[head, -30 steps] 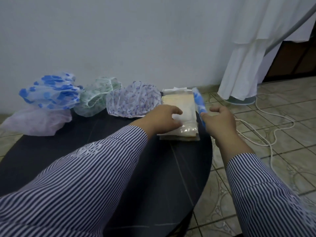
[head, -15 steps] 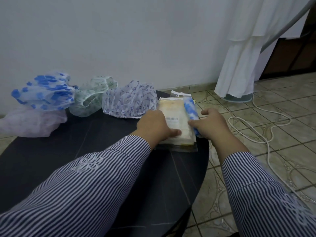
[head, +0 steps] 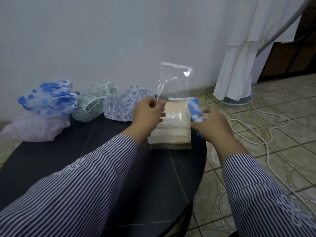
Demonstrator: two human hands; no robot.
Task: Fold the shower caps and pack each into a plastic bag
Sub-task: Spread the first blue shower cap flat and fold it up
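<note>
Black round table (head: 102, 168) holds everything. Four loose shower caps (head: 51, 100) sit unfolded along its far edge. Stack of plastic bags (head: 171, 132) lies at the right rim. Your left hand (head: 148, 115) pinches one clear bag (head: 176, 82) by its lower edge, upright over the stack. Your right hand (head: 212, 125) curls round the folded blue cap (head: 195, 110), just beside the stack. Rub the bag's mouth open first, then slide the roll in narrow end first. No readable writing or brand; stack print too blurred.

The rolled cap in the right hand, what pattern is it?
White with blue blotches, on the rolled cap; head view.
</note>
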